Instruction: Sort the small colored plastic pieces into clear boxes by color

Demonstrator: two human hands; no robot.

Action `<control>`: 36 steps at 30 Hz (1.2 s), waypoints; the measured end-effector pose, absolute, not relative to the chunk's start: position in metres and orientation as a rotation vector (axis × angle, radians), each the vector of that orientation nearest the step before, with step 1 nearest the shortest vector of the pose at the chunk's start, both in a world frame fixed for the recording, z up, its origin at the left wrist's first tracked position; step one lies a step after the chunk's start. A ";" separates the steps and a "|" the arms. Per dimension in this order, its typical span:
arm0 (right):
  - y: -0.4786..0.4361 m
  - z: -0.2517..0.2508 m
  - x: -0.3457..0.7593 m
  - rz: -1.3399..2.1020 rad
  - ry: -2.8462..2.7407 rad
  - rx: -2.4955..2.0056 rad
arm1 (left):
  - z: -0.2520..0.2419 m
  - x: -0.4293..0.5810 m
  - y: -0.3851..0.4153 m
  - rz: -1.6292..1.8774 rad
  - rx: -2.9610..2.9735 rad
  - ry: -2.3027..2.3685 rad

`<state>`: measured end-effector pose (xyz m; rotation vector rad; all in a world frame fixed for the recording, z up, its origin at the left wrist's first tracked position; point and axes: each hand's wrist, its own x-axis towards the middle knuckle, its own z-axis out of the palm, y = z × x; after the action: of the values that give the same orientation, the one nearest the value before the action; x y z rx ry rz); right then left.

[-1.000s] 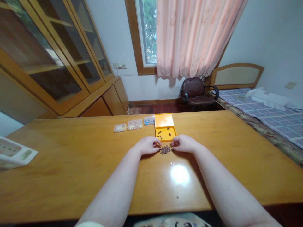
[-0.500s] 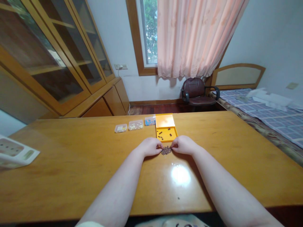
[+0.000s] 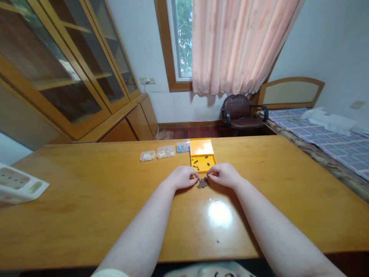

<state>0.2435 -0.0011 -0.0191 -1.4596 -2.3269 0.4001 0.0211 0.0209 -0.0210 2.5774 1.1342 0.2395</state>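
A small heap of dark brown pieces (image 3: 202,183) lay on the wooden table (image 3: 86,200) at the centre of the frame, just below the near edge of an open orange box (image 3: 202,161). The left hand (image 3: 182,177) rested curled on the table at the heap's left side, its fingertips drawn together at the edge of the heap; whether they pinched a piece could not be told. The right hand (image 3: 225,174) sat at the heap's right, slightly higher in the frame, thumb and forefinger drawn together near the box's lower edge, what lay between them too small to make out. A few dark pieces lay scattered inside the box tray. Left of the box stood three small clear containers (image 3: 165,152) in a row. At the far left edge of the frame lay a white packet (image 3: 20,186). Beyond the table, upper centre, stood a brown armchair (image 3: 240,112) under a pink curtain (image 3: 239,42).
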 end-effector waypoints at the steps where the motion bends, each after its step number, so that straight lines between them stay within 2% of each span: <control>1: 0.000 -0.020 0.244 0.378 -2.291 -1.491 | -0.022 0.021 0.022 0.251 2.578 1.133; 7: 0.005 -0.022 0.248 0.344 -2.167 -1.666 | -0.028 0.020 0.025 0.270 2.570 1.148; 16: 0.001 -0.025 0.242 0.693 -2.488 -1.435 | -0.016 0.014 0.027 0.217 2.541 1.312; 23: 0.002 -0.026 0.243 0.591 -2.502 -1.523 | -0.008 0.010 0.027 0.267 2.462 1.452; 30: 0.002 -0.025 0.240 0.495 -2.502 -1.605 | -0.008 0.004 0.027 -0.011 2.377 1.498; 36: 0.001 -0.021 0.236 0.435 -2.473 -1.645 | -0.008 0.007 0.026 -0.086 2.376 1.487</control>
<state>0.2362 0.0009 -0.0210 -1.6453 -2.4731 0.4352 0.0075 0.0264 -0.0083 2.3759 1.4875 -0.0857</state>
